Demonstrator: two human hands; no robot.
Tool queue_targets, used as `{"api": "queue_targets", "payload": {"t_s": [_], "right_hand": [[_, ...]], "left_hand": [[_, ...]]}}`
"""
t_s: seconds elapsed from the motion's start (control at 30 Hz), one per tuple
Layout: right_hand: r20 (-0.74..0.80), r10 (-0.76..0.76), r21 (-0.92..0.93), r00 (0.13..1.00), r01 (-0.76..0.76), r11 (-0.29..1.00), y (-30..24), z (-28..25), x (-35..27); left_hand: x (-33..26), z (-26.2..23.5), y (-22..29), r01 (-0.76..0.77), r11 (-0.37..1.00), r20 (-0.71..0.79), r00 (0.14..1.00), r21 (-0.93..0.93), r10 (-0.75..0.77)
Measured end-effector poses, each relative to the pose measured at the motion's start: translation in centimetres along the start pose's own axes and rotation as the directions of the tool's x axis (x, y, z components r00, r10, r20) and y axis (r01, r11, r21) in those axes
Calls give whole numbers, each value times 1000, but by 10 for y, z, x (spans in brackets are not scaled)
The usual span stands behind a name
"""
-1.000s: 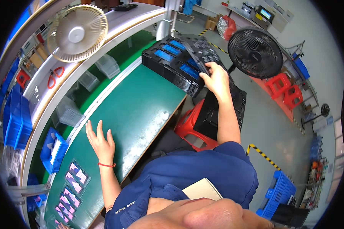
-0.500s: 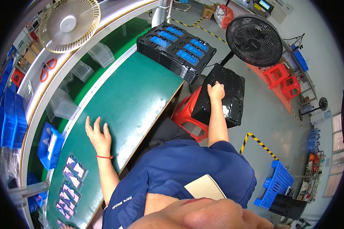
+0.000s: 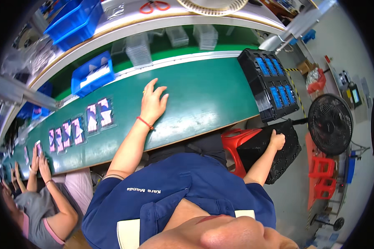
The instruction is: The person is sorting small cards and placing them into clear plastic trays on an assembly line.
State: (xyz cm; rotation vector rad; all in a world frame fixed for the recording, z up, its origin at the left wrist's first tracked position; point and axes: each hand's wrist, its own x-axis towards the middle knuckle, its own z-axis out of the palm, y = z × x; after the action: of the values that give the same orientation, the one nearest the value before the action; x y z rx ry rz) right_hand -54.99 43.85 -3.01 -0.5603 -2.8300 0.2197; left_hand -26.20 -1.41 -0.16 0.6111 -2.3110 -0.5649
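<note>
My left hand is over the green worktable with its fingers spread, holding nothing. A red band circles that wrist. At my right side, my right hand is closed on the top of a stack of black plastic trays, its fingers curled; their tips are partly hidden. The stack rests on a red plastic stool. Another stack of black trays, with blue rectangular pieces in the top one, stands at the table's right end.
Flat pink-and-dark pieces lie in a row at left. Behind are a blue bin and stacked clear trays under a shelf. A co-worker's hands are at far left. A black fan stands at right.
My view has turned left, bringing co-workers at the table into sight. My left hand stays open over the table, and my right hand remains on the black tray stack.
</note>
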Motion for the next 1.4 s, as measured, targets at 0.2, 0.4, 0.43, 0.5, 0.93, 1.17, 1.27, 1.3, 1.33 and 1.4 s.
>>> {"api": "queue_targets", "payload": {"t_s": [0.2, 0.4, 0.43, 0.5, 0.93, 1.17, 1.27, 1.3, 1.33, 1.4], "right_hand": [[10, 41, -56, 999, -41, 998, 3, -20, -16], [71, 37, 2, 997, -37, 999, -11, 5, 3], [74, -27, 32, 997, 24, 999, -9, 4, 7], [56, 63, 169, 996, -72, 983, 4, -24, 6], [-255, -908, 655, 333, 750, 91, -328, -81, -168], [-196, -969, 298, 151, 950, 88, -494, -19, -173], [45, -948, 282, 314, 906, 314, -533, 3, -171], [109, -965, 361, 240, 895, 263, -534, 1, -174], [113, -968, 363, 225, 897, 251, -537, -1, -178], [210, -944, 316, 253, 897, 310, -541, 0, -181]], "left_hand": [[6, 11, 1, -68, 997, -19, 998, -23, 68], [2, -4, -6, -26, 999, -31, 999, 34, 27], [3, -4, -6, -32, 999, -28, 999, 25, 32], [2, 1, -5, -48, 999, -37, 998, 6, 49], [-3, 6, -12, -74, 991, -221, 974, -107, 49], [-2, 15, -2, -35, 984, -172, 985, -174, 5], [-5, 9, 1, 7, 982, -133, 991, -188, -32], [-5, 9, 0, 22, 983, -141, 989, -181, -48], [-6, 9, -1, 36, 980, -121, 991, -194, -60], [-7, 10, -2, 52, 977, -98, 992, -208, -74]]}}
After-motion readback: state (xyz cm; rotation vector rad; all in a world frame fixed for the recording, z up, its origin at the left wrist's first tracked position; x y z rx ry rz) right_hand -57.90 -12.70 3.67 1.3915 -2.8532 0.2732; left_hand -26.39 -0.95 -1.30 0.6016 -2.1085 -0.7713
